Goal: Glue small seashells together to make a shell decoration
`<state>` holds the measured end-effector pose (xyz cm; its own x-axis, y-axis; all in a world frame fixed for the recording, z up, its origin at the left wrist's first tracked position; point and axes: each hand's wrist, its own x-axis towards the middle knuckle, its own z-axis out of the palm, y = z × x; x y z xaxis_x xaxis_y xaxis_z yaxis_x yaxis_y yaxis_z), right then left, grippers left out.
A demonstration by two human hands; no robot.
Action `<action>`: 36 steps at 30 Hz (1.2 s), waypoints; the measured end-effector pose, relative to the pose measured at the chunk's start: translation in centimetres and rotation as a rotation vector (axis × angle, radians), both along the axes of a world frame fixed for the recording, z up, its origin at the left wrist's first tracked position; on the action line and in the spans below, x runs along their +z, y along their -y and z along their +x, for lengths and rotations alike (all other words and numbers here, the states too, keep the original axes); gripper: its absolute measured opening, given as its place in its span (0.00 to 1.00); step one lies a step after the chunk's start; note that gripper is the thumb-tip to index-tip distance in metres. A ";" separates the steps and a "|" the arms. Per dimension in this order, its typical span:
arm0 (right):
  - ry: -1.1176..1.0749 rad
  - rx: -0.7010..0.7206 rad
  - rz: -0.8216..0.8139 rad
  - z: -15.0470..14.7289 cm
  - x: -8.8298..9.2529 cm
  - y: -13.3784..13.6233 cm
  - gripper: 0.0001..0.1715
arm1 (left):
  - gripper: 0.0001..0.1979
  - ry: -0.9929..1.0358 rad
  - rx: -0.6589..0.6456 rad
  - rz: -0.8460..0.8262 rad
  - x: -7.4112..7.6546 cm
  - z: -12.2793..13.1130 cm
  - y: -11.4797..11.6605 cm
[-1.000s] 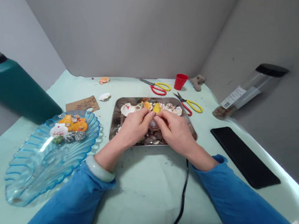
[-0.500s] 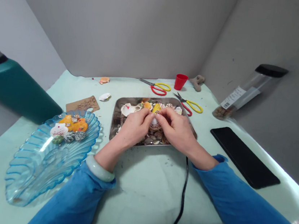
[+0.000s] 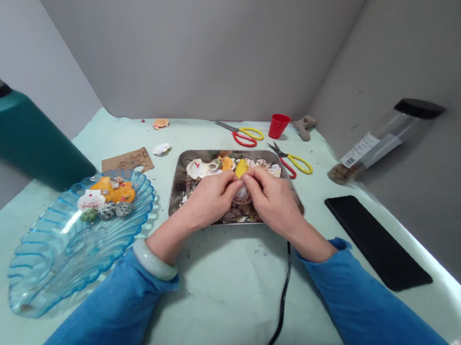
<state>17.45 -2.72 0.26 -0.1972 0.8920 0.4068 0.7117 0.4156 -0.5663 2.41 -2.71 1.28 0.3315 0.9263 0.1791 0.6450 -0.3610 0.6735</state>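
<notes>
A shallow metal tray point(image 3: 177, 188) full of shells lies in front of me, and both hands are over it. My left hand point(image 3: 212, 195) is closed, its thumb bent in toward the other thumb. Opposite it, my right hand point(image 3: 272, 199) is closed too. Between and just below the thumb tips shows a pale, speckled shell point(image 3: 243, 197), which both hands appear to grip; fingers hide most of it. Behind the thumbs lies a yellow piece point(image 3: 241, 168), next to an orange shell point(image 3: 227, 163). A large white shell point(image 3: 198, 168) rests at the tray's left.
A blue clear shell-shaped dish point(image 3: 77, 254) bears several decorated pieces at left, by a teal bottle point(image 3: 28, 136). Scissors point(image 3: 245, 135), more scissors point(image 3: 294, 162) and a red cup point(image 3: 278, 127) stand behind. Right are a black pad point(image 3: 377, 243), a clear jar point(image 3: 363, 149) and a cable point(image 3: 283, 296).
My left thumb and fingers have shifted slightly right, and the thumbs now sit closer together. The speckled shell has moved a little right and down with them. The yellow piece shows more.
</notes>
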 end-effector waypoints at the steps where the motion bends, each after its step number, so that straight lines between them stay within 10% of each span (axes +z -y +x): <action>1: 0.005 -0.001 0.000 0.0 0.0 0.0 0.12 | 0.15 -0.001 0.003 0.002 0.0 0.0 0.0; 36: -0.012 0.001 0.013 0.1 -0.2 0.0 0.12 | 0.12 0.035 0.050 -0.002 -0.4 -0.1 -0.2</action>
